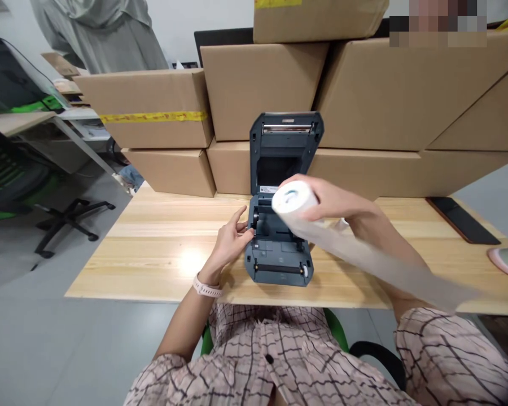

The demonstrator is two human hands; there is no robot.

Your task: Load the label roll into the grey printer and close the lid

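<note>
We've got a pale wood-grain table [152, 242] here, with brown cardboard boxes [262, 90] stacked along its far edge. Put the open dark grey plastic printer [275, 242] at the centre of our clock: the boxes run from about 10 to 2. A person in loose grey clothing [101, 39] stands around 11, behind the boxes, and a black office chair with green parts [21, 175] is over at 9, off the table.

The printer sits near our edge, lid swung up toward 12, the bay with its dark roller facing up at us.

Our left hand [233, 239] is at 9 o'clock, open with fingers loosely spread, thumb touching the printer's side. There's a pale pink watch strap [207, 287] on that wrist.

Our right hand [332, 197] comes in from 4 and is closed around a thick white paper roll [294, 200]. We've got that roll up over the hinge area, and we can't tell if it touches the printer. A loose strip [385, 265] trails off it toward 4, pretty blurry.

Out at 3, a flat black phone with a brown edge [461, 220] lies on the table.
</note>
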